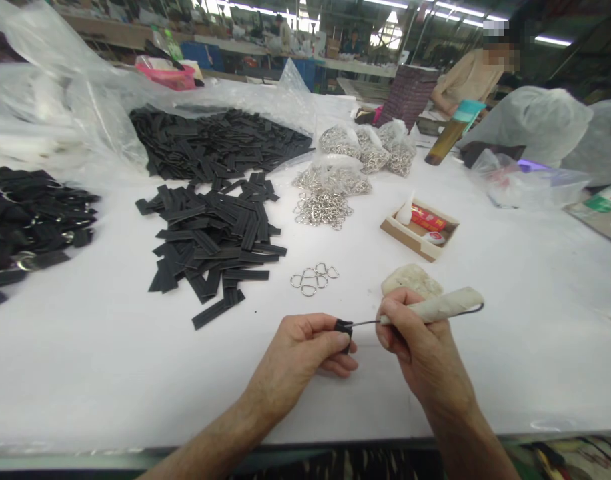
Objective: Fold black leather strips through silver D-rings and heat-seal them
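My left hand (313,343) pinches a small folded black strip (343,327) between thumb and fingers. In my right hand (410,327) is a thin metal-tipped tool with a pale wrapped handle (450,305), held like a pen. Its tip meets the black strip; whether it has gone in, I cannot tell. A few loose metal D-rings (309,281) lie just beyond my left hand. Behind my right hand sits a pale yellowish lump (410,280). A loose pile of flat black strips (215,233) spreads to the left of the rings.
Behind are a bigger black strip heap (210,143), a ring pile (323,210) and bagged rings (370,148). A small cardboard box (419,230) holds a red tube. Ringed black pieces (30,227) lie far left. A bottle (453,133) stands back right, near another person (468,80).
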A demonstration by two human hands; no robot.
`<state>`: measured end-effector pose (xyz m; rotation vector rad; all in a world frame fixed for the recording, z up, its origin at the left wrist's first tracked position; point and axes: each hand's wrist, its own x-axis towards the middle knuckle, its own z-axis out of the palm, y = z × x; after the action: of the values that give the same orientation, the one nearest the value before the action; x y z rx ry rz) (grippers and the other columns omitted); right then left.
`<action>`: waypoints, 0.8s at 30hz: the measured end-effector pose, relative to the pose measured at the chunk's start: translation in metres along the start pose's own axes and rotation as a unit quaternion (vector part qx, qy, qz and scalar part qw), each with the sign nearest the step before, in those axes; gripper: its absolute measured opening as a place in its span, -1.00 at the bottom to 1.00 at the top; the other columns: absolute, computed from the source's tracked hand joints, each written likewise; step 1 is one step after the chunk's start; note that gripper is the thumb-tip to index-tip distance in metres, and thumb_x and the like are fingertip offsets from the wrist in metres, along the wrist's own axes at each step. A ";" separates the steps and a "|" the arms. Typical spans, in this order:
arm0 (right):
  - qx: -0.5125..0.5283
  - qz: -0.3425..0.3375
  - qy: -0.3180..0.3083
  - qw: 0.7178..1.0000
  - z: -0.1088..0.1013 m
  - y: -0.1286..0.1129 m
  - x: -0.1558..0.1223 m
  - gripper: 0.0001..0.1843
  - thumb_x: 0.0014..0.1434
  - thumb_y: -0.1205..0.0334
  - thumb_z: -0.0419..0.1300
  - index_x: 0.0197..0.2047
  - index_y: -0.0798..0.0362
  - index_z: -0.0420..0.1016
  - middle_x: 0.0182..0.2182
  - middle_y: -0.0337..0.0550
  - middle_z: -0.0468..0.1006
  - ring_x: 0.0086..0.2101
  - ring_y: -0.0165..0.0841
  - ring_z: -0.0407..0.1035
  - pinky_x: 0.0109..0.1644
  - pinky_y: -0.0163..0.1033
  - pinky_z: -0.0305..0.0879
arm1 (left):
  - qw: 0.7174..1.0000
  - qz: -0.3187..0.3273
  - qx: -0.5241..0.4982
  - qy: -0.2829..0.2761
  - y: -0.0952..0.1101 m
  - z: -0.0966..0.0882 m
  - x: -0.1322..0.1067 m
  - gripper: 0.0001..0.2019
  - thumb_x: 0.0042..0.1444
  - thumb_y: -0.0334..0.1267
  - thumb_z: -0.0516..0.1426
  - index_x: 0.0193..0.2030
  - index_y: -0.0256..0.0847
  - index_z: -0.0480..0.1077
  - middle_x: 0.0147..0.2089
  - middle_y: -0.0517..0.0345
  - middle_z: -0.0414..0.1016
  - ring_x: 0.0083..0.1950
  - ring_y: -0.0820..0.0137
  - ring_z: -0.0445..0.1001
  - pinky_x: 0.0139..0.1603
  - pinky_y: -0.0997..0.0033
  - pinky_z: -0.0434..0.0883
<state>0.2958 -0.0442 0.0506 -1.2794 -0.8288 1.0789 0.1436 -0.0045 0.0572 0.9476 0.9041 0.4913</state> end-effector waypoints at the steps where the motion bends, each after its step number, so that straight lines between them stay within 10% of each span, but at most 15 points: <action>1: -0.002 0.000 -0.005 1.000 0.000 0.000 0.000 -0.70 0.12 0.15 0.18 -0.55 0.08 0.24 -0.70 -0.35 0.25 -0.64 -0.56 0.03 -0.61 -0.45 -0.08 | 1.000 -0.002 0.003 0.002 0.000 0.000 0.000 -0.86 0.01 -0.33 0.13 -0.40 -0.36 0.49 -0.49 0.08 0.55 -0.46 0.42 0.51 -0.35 0.52 0.46; 17: -0.120 0.050 -0.163 0.978 -0.003 -0.020 0.027 -0.73 0.08 0.24 0.13 -0.60 0.08 0.21 -0.76 -0.38 0.16 -0.67 -0.56 -0.03 -0.62 -0.37 -0.20 | 0.997 -0.040 0.070 0.006 -0.003 0.001 -0.002 -0.84 -0.05 -0.31 0.12 -0.53 -0.33 0.46 -0.62 0.09 0.49 -0.55 0.41 0.47 -0.43 0.48 0.43; 24: -0.163 -0.018 -0.107 0.981 -0.010 -0.037 0.024 -0.72 0.07 0.23 0.16 -0.62 0.07 0.24 -0.75 -0.35 0.18 -0.67 -0.52 -0.01 -0.62 -0.34 -0.18 | 0.997 -0.045 0.064 0.007 -0.002 0.001 -0.001 -0.84 -0.06 -0.33 0.12 -0.56 -0.34 0.46 -0.64 0.09 0.47 -0.58 0.43 0.44 -0.50 0.52 0.39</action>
<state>0.3184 -0.0232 0.0839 -1.4275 -1.2254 1.0959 0.1437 -0.0071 0.0564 1.0160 0.9960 0.3675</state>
